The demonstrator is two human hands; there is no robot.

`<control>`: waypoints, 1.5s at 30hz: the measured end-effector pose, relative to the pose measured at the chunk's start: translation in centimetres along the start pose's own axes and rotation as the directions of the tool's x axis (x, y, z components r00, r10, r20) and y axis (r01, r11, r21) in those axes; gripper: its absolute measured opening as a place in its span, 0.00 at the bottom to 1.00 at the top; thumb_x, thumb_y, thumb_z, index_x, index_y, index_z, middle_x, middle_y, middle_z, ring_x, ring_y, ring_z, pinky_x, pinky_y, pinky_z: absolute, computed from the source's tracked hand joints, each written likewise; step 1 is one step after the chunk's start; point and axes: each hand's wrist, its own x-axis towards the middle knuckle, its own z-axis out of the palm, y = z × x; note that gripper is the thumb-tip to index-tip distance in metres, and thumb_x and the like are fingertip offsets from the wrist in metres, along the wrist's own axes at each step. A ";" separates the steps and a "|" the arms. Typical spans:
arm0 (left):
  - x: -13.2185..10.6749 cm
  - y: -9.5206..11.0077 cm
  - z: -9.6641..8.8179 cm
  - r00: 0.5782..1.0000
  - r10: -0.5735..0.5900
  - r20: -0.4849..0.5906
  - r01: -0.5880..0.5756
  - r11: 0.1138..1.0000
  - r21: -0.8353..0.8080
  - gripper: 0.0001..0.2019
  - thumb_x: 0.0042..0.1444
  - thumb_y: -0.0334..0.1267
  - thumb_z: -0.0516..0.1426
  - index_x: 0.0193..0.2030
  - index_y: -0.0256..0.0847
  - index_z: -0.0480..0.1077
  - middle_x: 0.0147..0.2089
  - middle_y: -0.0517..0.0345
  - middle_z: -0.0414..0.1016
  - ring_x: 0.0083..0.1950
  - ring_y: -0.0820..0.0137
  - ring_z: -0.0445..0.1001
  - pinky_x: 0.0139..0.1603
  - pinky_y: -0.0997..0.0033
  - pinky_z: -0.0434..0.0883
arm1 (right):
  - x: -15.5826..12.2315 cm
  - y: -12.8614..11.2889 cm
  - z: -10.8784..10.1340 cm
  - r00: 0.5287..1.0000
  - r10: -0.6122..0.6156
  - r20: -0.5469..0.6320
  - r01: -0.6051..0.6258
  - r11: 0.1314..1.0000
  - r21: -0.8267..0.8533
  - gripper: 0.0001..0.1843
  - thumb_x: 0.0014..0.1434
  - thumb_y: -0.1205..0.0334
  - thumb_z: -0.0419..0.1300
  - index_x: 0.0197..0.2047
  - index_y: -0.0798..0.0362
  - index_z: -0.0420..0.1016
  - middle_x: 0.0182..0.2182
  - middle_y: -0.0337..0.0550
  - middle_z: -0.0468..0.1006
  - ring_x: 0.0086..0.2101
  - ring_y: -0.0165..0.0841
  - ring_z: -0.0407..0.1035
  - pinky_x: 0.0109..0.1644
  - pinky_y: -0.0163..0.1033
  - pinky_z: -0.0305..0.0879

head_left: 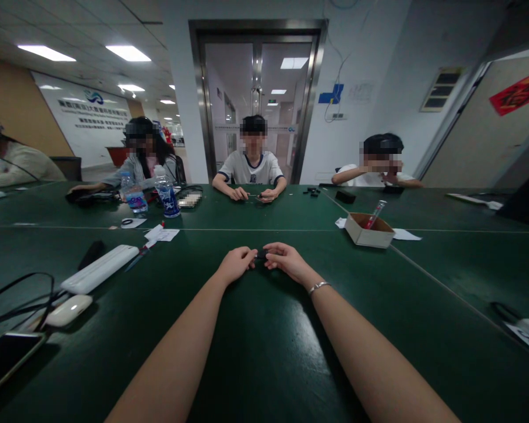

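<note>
Both my arms stretch out over the dark green table (264, 352). My left hand (237, 263) and my right hand (286, 261) meet in the middle, fingers curled around a small black object (260, 255) held between them just above the tabletop. The object is mostly hidden by my fingers. A thin silver bracelet (318, 286) sits on my right wrist.
At left lie a white power strip (99, 268), a white mouse (68, 309), black cables and a phone (6, 358). A cardboard box (369, 230) with a red pen stands at right. Two water bottles (166, 192) stand further back. Several people sit across the table.
</note>
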 end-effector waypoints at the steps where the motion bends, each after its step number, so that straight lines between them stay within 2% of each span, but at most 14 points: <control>1: 0.0 -0.1 0.0 1.000 0.004 0.004 -0.004 1.000 -0.018 0.21 0.59 0.56 0.49 0.32 0.39 0.69 0.31 0.56 0.76 0.31 0.69 0.71 0.34 0.71 0.66 | 0.0 0.0 0.0 1.000 -0.003 0.004 0.003 1.000 0.005 0.17 0.48 0.70 0.71 0.42 0.57 0.76 0.31 0.41 0.76 0.28 0.30 0.75 0.29 0.30 0.73; 6: 0.0 -0.2 0.0 0.998 0.027 -0.049 -0.031 0.995 -0.097 0.20 0.60 0.54 0.49 0.38 0.39 0.70 0.34 0.55 0.76 0.28 0.71 0.71 0.32 0.70 0.67 | 0.2 0.2 -0.1 1.000 -0.002 -0.011 0.003 0.998 0.063 0.16 0.48 0.68 0.72 0.40 0.58 0.76 0.30 0.44 0.78 0.27 0.30 0.75 0.30 0.30 0.73; 10: -0.1 -0.6 0.2 0.989 0.086 -0.124 -0.105 0.981 -0.160 0.15 0.57 0.49 0.54 0.44 0.41 0.70 0.37 0.55 0.76 0.27 0.73 0.70 0.29 0.73 0.67 | 0.3 0.3 -0.2 0.999 0.010 -0.043 -0.006 0.996 0.089 0.15 0.48 0.68 0.72 0.39 0.59 0.75 0.29 0.46 0.79 0.26 0.30 0.75 0.29 0.30 0.73; 17: 0.0 -0.7 0.3 0.989 0.078 -0.125 -0.100 0.979 -0.177 0.12 0.55 0.45 0.57 0.39 0.38 0.70 0.31 0.56 0.74 0.28 0.72 0.71 0.31 0.72 0.67 | 0.3 0.3 -0.2 0.999 0.006 -0.053 -0.002 0.997 0.077 0.14 0.48 0.68 0.73 0.37 0.60 0.76 0.29 0.46 0.79 0.25 0.30 0.75 0.28 0.30 0.73; 20: -0.2 -0.2 0.1 0.995 0.038 -0.093 -0.052 0.987 -0.154 0.12 0.56 0.46 0.55 0.36 0.38 0.70 0.28 0.58 0.73 0.27 0.72 0.70 0.31 0.72 0.67 | 0.3 0.3 -0.2 0.999 0.002 -0.034 0.001 0.998 0.068 0.14 0.48 0.67 0.73 0.38 0.60 0.76 0.30 0.47 0.79 0.26 0.30 0.75 0.29 0.30 0.73; 23: -0.3 0.1 -0.1 0.998 -0.002 -0.065 -0.006 0.993 -0.120 0.16 0.58 0.50 0.53 0.33 0.38 0.69 0.26 0.59 0.72 0.26 0.73 0.69 0.30 0.72 0.65 | 0.2 0.2 -0.2 1.000 -0.001 -0.023 0.002 0.998 0.060 0.15 0.47 0.67 0.73 0.39 0.59 0.77 0.31 0.47 0.79 0.27 0.30 0.75 0.30 0.30 0.74; 29: -0.3 -0.1 -0.2 0.999 0.005 -0.041 -0.009 0.996 -0.088 0.23 0.59 0.57 0.50 0.29 0.38 0.69 0.22 0.61 0.69 0.22 0.73 0.66 0.27 0.73 0.62 | 0.0 0.1 -0.3 1.000 -0.006 0.006 0.005 0.998 0.062 0.18 0.45 0.67 0.74 0.40 0.58 0.77 0.30 0.45 0.79 0.28 0.30 0.75 0.32 0.32 0.74; 37: -0.4 0.2 -0.4 0.995 -0.070 -0.072 0.069 0.997 -0.016 0.29 0.59 0.61 0.46 0.25 0.38 0.70 0.18 0.61 0.66 0.21 0.73 0.65 0.27 0.72 0.61 | -0.3 -0.3 -0.2 0.999 -0.009 0.048 0.007 0.999 0.042 0.23 0.42 0.64 0.75 0.42 0.57 0.77 0.33 0.42 0.77 0.31 0.31 0.76 0.36 0.32 0.75; 45: 0.1 -0.3 -0.1 0.995 -0.074 -0.062 0.069 0.994 -0.089 0.32 0.58 0.64 0.46 0.24 0.37 0.71 0.18 0.58 0.68 0.19 0.73 0.66 0.26 0.72 0.63 | -0.3 -0.3 -0.2 0.999 -0.022 0.047 0.020 0.998 0.052 0.22 0.42 0.66 0.75 0.41 0.56 0.76 0.36 0.42 0.76 0.31 0.30 0.75 0.36 0.32 0.75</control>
